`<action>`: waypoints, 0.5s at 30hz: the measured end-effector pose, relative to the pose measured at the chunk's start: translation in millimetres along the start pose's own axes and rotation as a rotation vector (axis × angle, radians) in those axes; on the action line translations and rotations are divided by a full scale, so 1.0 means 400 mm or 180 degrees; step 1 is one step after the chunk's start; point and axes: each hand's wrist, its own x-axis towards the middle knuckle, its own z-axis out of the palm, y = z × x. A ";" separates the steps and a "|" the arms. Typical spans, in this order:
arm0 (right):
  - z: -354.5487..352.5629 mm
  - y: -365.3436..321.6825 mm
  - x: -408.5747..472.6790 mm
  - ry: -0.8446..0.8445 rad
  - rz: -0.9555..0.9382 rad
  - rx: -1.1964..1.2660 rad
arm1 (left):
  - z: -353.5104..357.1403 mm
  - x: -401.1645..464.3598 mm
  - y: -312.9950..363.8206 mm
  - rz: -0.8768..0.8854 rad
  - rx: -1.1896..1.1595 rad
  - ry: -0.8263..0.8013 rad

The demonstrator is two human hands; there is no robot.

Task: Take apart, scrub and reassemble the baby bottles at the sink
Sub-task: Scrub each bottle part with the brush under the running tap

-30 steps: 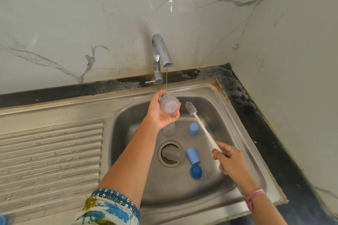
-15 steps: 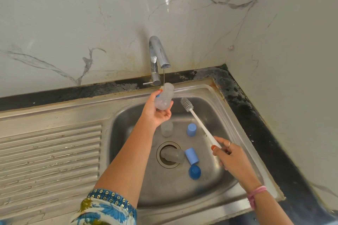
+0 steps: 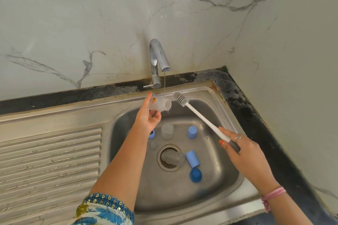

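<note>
My left hand (image 3: 149, 118) holds a small frosted baby bottle (image 3: 160, 103) on its side under the thin stream from the tap (image 3: 157, 60), its mouth facing right. My right hand (image 3: 239, 149) grips the handle of a white bottle brush (image 3: 198, 115), whose grey bristle head sits just right of the bottle's mouth, outside it. In the sink basin (image 3: 215, 182) lie another clear bottle (image 3: 167, 131), a clear bottle over the drain (image 3: 172, 159), two light blue caps (image 3: 192, 132) (image 3: 192, 159), a dark blue domed cap (image 3: 195, 175) and a blue ring (image 3: 152, 134).
A ribbed steel drainboard (image 3: 49, 159) lies left of the basin. Black countertop (image 3: 256, 120) runs behind and to the right, below marble walls. A small clear teat-like piece (image 3: 153, 145) rests beside the drain.
My left hand has lifted the bottle toward the tap and turned it onto its side with the mouth to the right. The brush head has risen with it and come close to the mouth.
</note>
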 end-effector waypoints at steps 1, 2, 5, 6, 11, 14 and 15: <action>-0.002 -0.003 0.001 0.0007 -0.0051 -0.0026 | 0.000 0.001 0.002 0.0011 -0.0056 0.0031; -0.001 -0.007 0.001 -0.0022 -0.0105 -0.0110 | 0.000 0.002 0.002 0.0019 -0.0082 0.0041; 0.004 -0.027 0.005 -0.0109 -0.0262 -0.0451 | -0.004 0.007 0.003 -0.0004 -0.0105 0.0031; 0.005 -0.033 0.008 -0.0107 -0.0305 -0.0576 | -0.006 0.009 0.004 -0.0017 -0.0113 0.0024; 0.001 -0.049 0.017 -0.0079 -0.0503 -0.0969 | -0.009 0.020 0.011 0.0111 -0.0063 0.0141; 0.006 -0.042 0.013 -0.0078 -0.0633 -0.1050 | -0.006 0.024 0.017 0.0179 0.0058 0.0149; 0.010 -0.039 0.015 -0.0080 -0.0685 -0.1142 | -0.004 0.024 0.018 0.0191 0.0228 0.0134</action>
